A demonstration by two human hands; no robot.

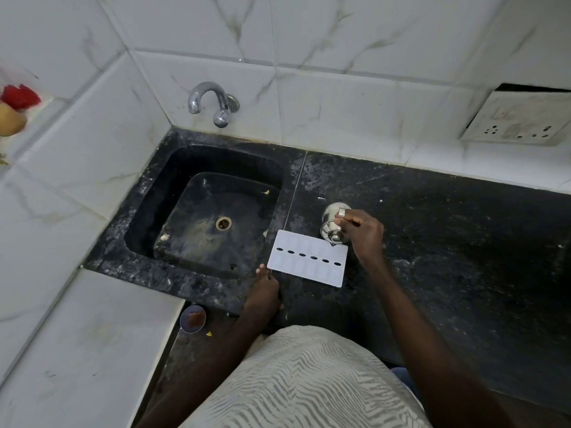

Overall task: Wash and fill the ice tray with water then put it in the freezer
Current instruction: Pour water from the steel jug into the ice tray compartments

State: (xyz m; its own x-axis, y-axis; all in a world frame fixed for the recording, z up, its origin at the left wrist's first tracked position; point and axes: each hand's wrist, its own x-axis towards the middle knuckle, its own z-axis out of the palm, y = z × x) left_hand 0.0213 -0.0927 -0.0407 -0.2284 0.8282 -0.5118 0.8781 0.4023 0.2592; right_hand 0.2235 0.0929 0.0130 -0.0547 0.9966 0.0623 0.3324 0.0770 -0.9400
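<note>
One ice tray [307, 261] lies on the counter [448, 242]; right hand [364, 233] grips one tilted steel cup [333, 222] over it, left hand [262, 287], fingers straight, rests beside it.

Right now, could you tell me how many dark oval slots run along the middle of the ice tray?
6, in one row along the centre line of the ice tray, from its sink-side end to the end under the tilted steel cup that the right hand holds. None looks hidden.

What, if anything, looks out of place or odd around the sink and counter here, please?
Food scraps lie in the sink, near its front-left corner and back right. The socket plate hangs away from the wall. The ice tray lies flat while the right hand tilts a steel cup over it.
</note>
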